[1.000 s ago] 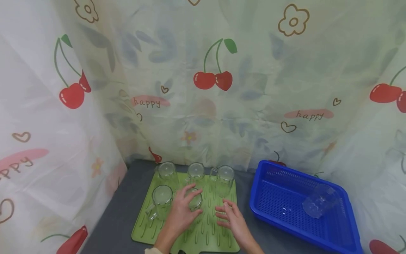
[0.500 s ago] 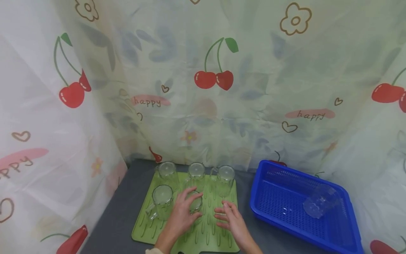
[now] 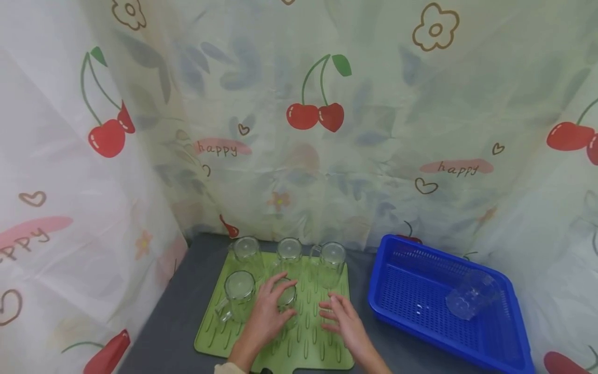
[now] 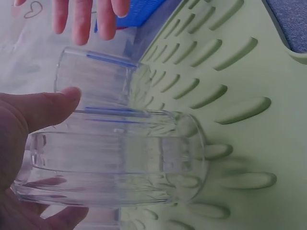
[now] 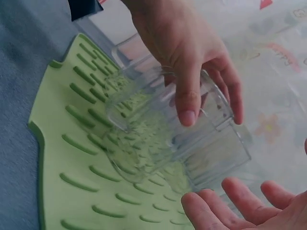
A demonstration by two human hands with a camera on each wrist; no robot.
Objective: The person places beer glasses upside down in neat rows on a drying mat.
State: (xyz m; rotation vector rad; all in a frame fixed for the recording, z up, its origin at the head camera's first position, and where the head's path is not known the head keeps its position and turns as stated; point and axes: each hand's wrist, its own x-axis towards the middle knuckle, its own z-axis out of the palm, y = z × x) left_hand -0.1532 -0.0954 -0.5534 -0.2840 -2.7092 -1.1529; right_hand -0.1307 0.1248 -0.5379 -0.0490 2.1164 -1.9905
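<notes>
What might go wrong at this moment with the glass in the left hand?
The left hand grips a smooth glass mug on the ridged green mat; it might slip or settle unevenly. Other mugs stand close and could get knocked. The right hand hovers open beside it, not supporting it.

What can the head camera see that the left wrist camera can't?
Only the head camera shows the blue basket with a glass lying in it, and the cherry curtain. Only the left wrist camera shows the thumb against the glass's ribbed side up close. Both show the left hand holding a glass upside down on the green mat.
</notes>
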